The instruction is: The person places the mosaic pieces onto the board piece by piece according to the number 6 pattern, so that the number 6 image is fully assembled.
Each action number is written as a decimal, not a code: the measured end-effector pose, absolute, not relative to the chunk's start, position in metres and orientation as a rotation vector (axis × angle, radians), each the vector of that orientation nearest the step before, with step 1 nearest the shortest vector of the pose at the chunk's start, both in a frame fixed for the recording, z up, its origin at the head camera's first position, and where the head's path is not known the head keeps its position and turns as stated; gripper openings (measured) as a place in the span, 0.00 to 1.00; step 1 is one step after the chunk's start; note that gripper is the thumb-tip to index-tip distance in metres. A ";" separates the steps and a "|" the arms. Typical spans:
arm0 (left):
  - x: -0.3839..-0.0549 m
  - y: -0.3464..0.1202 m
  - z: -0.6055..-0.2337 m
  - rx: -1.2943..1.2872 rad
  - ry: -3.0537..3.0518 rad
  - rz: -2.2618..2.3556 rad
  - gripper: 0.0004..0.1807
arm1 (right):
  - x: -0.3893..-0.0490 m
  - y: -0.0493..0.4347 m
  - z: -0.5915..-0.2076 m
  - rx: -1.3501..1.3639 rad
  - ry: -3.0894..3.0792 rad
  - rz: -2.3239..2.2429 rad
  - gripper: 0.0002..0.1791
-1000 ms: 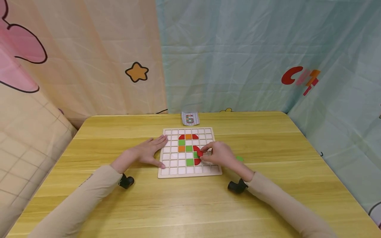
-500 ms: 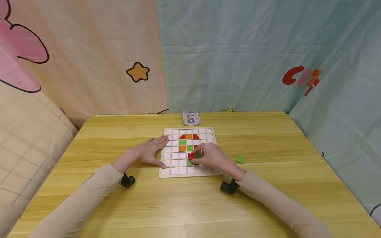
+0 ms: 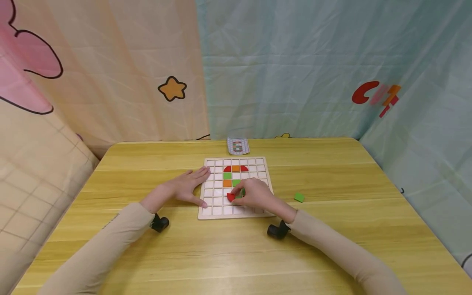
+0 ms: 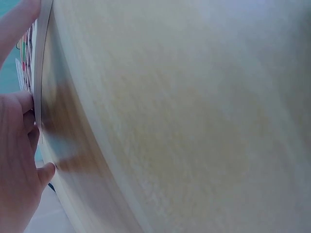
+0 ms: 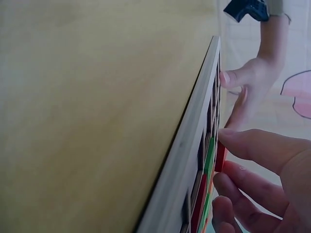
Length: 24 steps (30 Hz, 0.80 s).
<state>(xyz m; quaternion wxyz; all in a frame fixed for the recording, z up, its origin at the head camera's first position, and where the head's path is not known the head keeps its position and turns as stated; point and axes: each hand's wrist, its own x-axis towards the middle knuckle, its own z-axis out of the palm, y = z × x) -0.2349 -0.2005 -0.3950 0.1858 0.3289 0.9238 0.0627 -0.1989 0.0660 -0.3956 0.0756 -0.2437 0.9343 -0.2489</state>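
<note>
A pale wooden grid board [image 3: 217, 211] lies on the table, with red, orange and green tiles set in several of its squares. My left hand [image 3: 188, 187] rests on the board's left edge, fingers spread and thumb near the lower corner. Between thumb and fingers my right hand [image 3: 255, 194] pinches a red quarter-round tile [image 3: 230, 197], held over the lower middle squares. The right wrist view shows this red tile [image 5: 220, 156] edge-on, just above the board. My right hand hides part of the board's right side and some tiles there.
A loose green tile [image 3: 299, 198] lies on the table [image 3: 332, 229] to the right of the board. Behind the board is a small paper card [image 3: 238, 146] printed with a coloured grid pattern. Curtains [image 3: 280, 73] hang beyond the table's back edge.
My right hand has moved left across the board with the red tile, from the right column of tiles to the lower middle squares. The left hand stays on the board's edge.
</note>
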 end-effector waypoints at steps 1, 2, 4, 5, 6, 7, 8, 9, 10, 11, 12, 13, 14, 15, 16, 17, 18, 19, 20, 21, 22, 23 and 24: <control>-0.235 -0.201 -0.395 0.925 2.603 0.176 0.64 | -0.199 0.065 -0.395 -0.731 2.797 -0.745 0.12; -0.235 -0.201 -0.395 0.926 2.604 0.177 0.64 | -0.199 0.064 -0.395 -0.732 2.793 -0.741 0.12; -0.235 -0.201 -0.395 0.926 2.606 0.183 0.64 | -0.198 0.062 -0.395 -0.732 2.787 -0.735 0.12; -0.235 -0.201 -0.396 0.926 2.607 0.181 0.64 | -0.198 0.062 -0.395 -0.732 2.784 -0.732 0.12; -0.235 -0.201 -0.396 0.927 2.608 0.181 0.64 | -0.198 0.061 -0.395 -0.737 2.783 -0.724 0.12; -0.235 -0.201 -0.396 0.928 2.609 0.182 0.64 | -0.198 0.061 -0.395 -0.743 2.781 -0.720 0.12; -0.235 -0.201 -0.396 0.929 2.609 0.182 0.64 | -0.198 0.061 -0.395 -0.750 2.781 -0.715 0.12; -0.235 -0.201 -0.396 0.929 2.609 0.182 0.64 | -0.198 0.060 -0.395 -0.756 2.782 -0.711 0.12; -0.235 -0.201 -0.396 0.930 2.610 0.182 0.64 | -0.198 0.060 -0.395 -0.763 2.781 -0.708 0.13; -0.235 -0.201 -0.396 0.930 2.610 0.182 0.64 | -0.198 0.059 -0.395 -0.770 2.779 -0.709 0.13; -0.236 -0.201 -0.396 0.931 2.609 0.185 0.64 | -0.199 0.059 -0.395 -0.775 2.776 -0.710 0.13; -0.236 -0.201 -0.396 0.930 2.608 0.188 0.64 | -0.199 0.059 -0.395 -0.777 2.774 -0.712 0.12; -0.236 -0.201 -0.396 0.930 2.608 0.187 0.64 | -0.199 0.058 -0.396 -0.777 2.770 -0.713 0.12; -0.236 -0.201 -0.396 0.929 2.607 0.189 0.64 | -0.199 0.058 -0.396 -0.777 2.766 -0.716 0.12; -0.236 -0.201 -0.397 0.928 2.606 0.185 0.64 | -0.199 0.057 -0.396 -0.778 2.762 -0.718 0.12; -0.236 -0.201 -0.397 0.929 2.606 0.181 0.64 | -0.199 0.057 -0.396 -0.775 2.758 -0.719 0.12; -0.236 -0.201 -0.397 0.928 2.605 0.179 0.64 | -0.199 0.057 -0.396 -0.772 2.756 -0.717 0.12; -0.236 -0.201 -0.397 0.928 2.605 0.176 0.64 | -0.199 0.056 -0.396 -0.770 2.754 -0.716 0.12; -0.236 -0.201 -0.397 0.928 2.605 0.174 0.64 | -0.199 0.056 -0.396 -0.767 2.752 -0.713 0.12; -0.236 -0.201 -0.397 0.927 2.605 0.174 0.64 | -0.199 0.056 -0.396 -0.764 2.751 -0.712 0.12; -0.236 -0.201 -0.397 0.927 2.605 0.172 0.64 | -0.199 0.055 -0.396 -0.761 2.750 -0.710 0.12; -0.236 -0.201 -0.397 0.925 2.604 0.174 0.64 | -0.199 0.055 -0.396 -0.755 2.748 -0.711 0.12; -0.236 -0.201 -0.397 0.923 2.605 0.175 0.64 | -0.199 0.055 -0.396 -0.754 2.747 -0.713 0.12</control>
